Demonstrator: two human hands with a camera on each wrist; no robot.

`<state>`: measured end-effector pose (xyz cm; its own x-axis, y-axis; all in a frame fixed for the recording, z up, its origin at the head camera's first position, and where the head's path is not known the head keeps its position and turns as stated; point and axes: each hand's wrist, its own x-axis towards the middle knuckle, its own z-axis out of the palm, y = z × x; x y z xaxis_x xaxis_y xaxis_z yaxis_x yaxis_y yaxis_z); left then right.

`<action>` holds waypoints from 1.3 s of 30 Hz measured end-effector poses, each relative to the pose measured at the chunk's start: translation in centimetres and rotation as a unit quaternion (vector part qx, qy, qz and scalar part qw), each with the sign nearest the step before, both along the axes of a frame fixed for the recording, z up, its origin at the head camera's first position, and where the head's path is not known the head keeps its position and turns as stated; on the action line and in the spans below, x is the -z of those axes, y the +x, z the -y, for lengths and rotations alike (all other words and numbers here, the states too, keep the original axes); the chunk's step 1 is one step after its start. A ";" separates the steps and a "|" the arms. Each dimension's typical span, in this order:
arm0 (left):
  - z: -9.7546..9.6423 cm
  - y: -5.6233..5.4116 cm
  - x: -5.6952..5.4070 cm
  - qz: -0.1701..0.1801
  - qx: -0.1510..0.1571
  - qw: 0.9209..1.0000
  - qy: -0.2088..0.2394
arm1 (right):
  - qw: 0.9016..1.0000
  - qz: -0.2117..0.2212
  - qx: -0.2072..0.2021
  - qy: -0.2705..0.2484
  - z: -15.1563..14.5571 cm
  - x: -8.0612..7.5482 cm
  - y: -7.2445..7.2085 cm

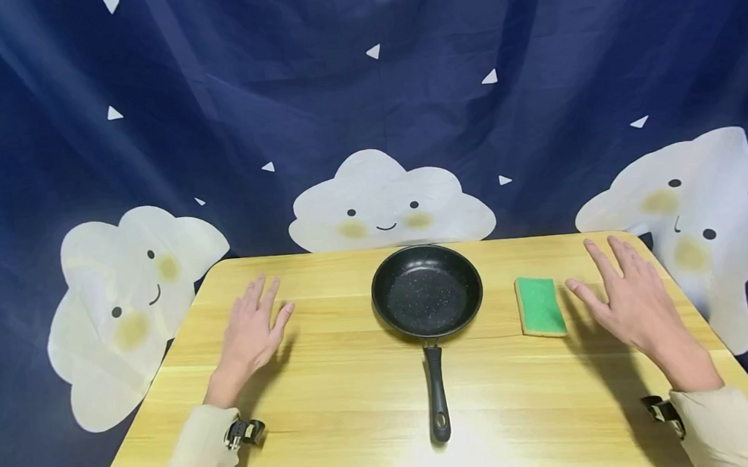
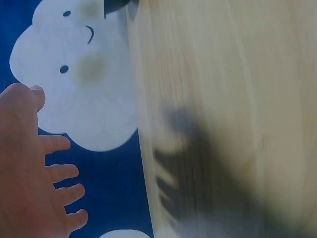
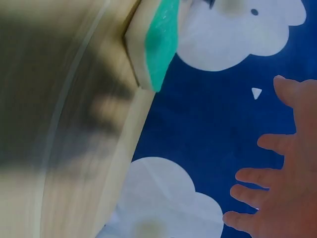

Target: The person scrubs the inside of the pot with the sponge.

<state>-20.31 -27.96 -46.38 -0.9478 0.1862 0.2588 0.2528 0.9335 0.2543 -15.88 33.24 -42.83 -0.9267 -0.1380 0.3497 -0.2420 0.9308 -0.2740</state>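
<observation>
Room between pan and sponge

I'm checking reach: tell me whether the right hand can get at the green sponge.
Probably yes: the right hand is empty and close to the green sponge, with nothing visible lying between them.

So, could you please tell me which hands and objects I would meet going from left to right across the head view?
Left hand → black frying pan → green-topped scouring sponge → right hand.

No text, label, brand, number or sign is legible on any surface in the three views.
</observation>
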 end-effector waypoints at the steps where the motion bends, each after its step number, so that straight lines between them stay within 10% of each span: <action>1: -0.3 0.2 0.0 0.001 0.001 1.000 0.006 | 1.000 -0.001 0.000 -0.004 0.2 0.0 0.1; 24: -6.7 4.6 1.1 0.033 0.041 0.975 0.215 | 0.986 -0.030 -0.032 -0.158 5.2 1.1 3.6; 39: -12.1 8.2 1.7 0.156 0.055 0.913 0.374 | 0.983 -0.025 -0.018 -0.182 6.8 3.0 3.6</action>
<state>-12.11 -15.87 -48.09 -0.9834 0.1666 0.0725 0.1403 0.4431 0.8854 -12.33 26.42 -45.78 -0.9038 -0.0279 0.4271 -0.2949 0.7637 -0.5743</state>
